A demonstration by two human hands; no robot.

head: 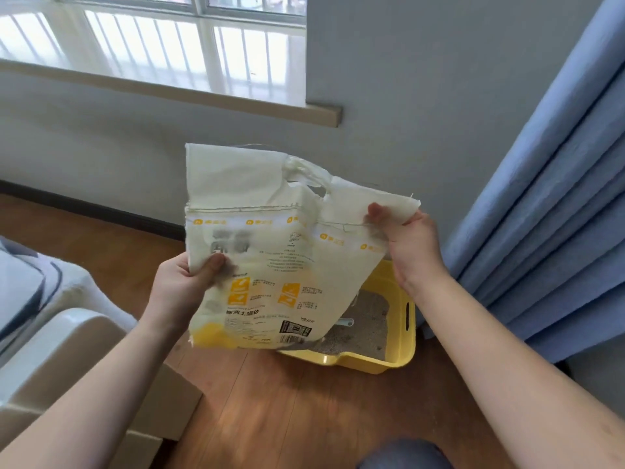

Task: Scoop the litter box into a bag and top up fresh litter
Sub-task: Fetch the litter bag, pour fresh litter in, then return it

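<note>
A white and yellow cat litter bag [270, 258] hangs upside down in the air above the yellow litter box [404, 333]. My left hand [182, 286] grips the bag's left edge near its middle. My right hand [402, 238] pinches the bag's upper right corner by the handle end. The bag looks flat and limp. Grey litter [365, 319] fills the box floor, and a pale blue scoop [346, 322] lies in it, partly hidden behind the bag.
The box stands on a wooden floor [287, 401] in a corner against a grey wall [422, 96]. Blue curtains [541, 214] hang to the right. A white and beige object [67, 350] sits at the left, with a windowsill [169, 93] above.
</note>
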